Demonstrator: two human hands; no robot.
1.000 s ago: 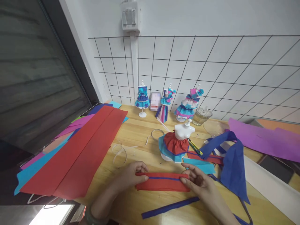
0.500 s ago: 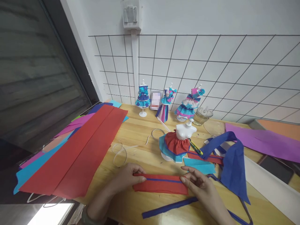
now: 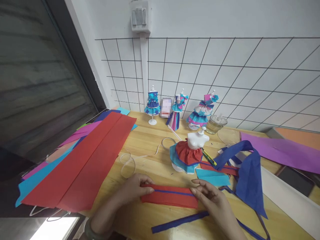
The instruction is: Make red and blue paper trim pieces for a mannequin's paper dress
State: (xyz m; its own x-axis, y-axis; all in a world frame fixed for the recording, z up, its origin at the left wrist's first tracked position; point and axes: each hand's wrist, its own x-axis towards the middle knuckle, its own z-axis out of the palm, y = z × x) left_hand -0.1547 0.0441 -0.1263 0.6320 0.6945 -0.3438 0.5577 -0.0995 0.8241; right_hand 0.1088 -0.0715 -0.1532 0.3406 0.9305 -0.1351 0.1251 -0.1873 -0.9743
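A red paper strip (image 3: pixel 170 200) with a narrow blue stripe along it stretches between my hands, close to the tabletop. My left hand (image 3: pixel 136 190) pinches its left end, thumb on top. At the right end, my right hand (image 3: pixel 210 195) grips the strip's upper corner between thumb and fingers, the other fingers loosely curled. Below the strip lies a dark blue paper band (image 3: pixel 178 222), partly under my right hand. Just beyond stands a small white mannequin (image 3: pixel 197 139) wearing a red and light-blue ruffled skirt (image 3: pixel 187 154). A yellow-green cutter (image 3: pixel 208 156) lies beside it.
Large red paper sheets (image 3: pixel 100 156) lie over other colours at left. Three dressed mini mannequins, one of them blue (image 3: pixel 152 105), stand along the wall near a glass cup (image 3: pixel 216 124). White cord (image 3: pixel 128 163) curls on the table. Blue paper (image 3: pixel 250 180) and purple paper (image 3: pixel 280 150) lie right.
Both hands and the red strip have shifted very slightly to the left. The strip stays held at both ends, and the other things on the table are as before.
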